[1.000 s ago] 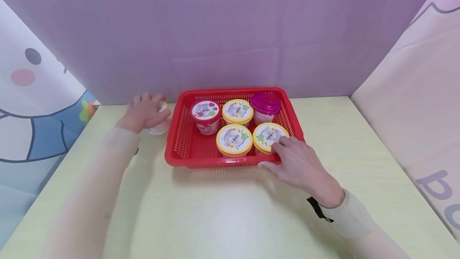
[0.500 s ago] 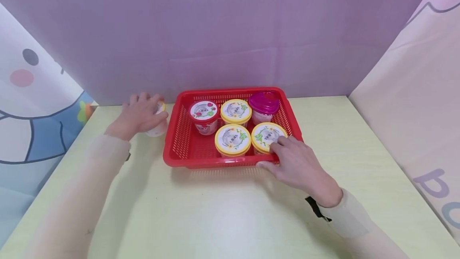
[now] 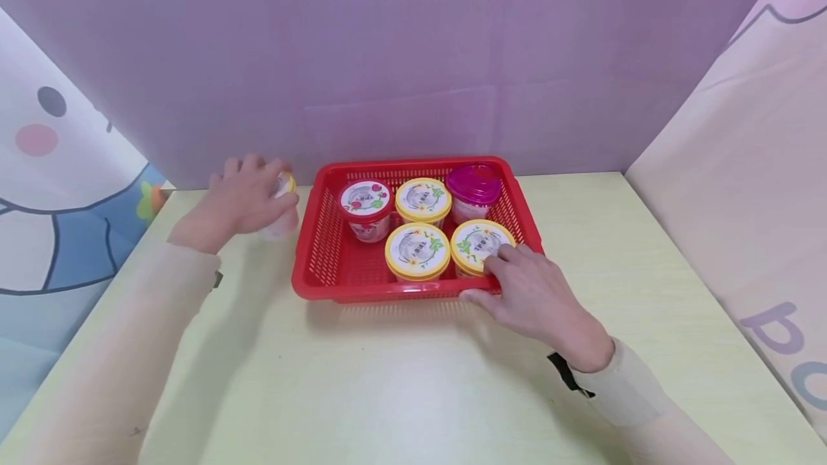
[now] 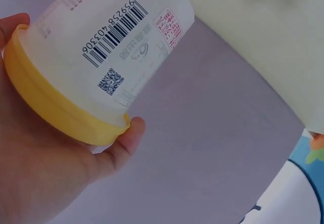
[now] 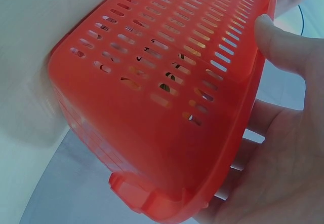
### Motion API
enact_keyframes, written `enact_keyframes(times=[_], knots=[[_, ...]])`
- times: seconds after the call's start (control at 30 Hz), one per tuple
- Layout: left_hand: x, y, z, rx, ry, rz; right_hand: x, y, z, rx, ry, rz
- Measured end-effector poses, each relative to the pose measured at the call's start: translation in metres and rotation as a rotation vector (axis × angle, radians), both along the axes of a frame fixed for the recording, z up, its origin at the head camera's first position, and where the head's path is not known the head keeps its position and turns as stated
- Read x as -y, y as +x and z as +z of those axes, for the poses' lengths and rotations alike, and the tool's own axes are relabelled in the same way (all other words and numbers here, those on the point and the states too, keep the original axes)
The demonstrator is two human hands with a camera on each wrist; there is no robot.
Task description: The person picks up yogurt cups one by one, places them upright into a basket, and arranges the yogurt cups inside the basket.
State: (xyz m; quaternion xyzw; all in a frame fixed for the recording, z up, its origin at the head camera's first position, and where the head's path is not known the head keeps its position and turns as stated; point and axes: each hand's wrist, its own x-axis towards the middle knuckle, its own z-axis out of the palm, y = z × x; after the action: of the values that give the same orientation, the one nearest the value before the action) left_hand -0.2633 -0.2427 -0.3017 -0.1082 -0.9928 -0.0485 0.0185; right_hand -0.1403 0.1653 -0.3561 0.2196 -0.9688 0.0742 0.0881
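Note:
Left of the basket, my left hand [image 3: 239, 196] grips a white cup with a yellow lid [image 4: 111, 46] by its lid rim; a barcode shows on the cup's side in the left wrist view. My right hand [image 3: 539, 296] pinches the front rim of the red slotted basket [image 3: 362, 291] near its right corner, thumb outside and fingers over the rim. Inside the basket stand a red-lidded cup [image 3: 366, 199], a purple-lidded cup [image 3: 474, 185] and three yellow-lidded cups, one of them the front-right cup [image 3: 474, 242] beside my right fingers.
The pale wooden table [image 3: 388, 379] carries the basket. Behind it rises a purple cloth wall [image 3: 400, 56]. Printed panels stand on the left [image 3: 84, 221] and on the right [image 3: 743, 199].
My left hand has risen slightly and shifted a little left, and the yellow-lidded cup has come up with it. The right hand keeps its hold on the basket rim.

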Motion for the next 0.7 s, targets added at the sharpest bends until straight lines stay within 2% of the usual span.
enact_keyframes(times=[0.33,0.7], knots=[[-0.006,0.01,0.02,-0.037,-0.026,-0.015,-0.001,-0.001,0.0,-0.017,0.001,0.008],[-0.006,0.019,0.036,-0.057,-0.003,-0.015,0.0,-0.001,-0.001,-0.013,-0.004,0.005]])
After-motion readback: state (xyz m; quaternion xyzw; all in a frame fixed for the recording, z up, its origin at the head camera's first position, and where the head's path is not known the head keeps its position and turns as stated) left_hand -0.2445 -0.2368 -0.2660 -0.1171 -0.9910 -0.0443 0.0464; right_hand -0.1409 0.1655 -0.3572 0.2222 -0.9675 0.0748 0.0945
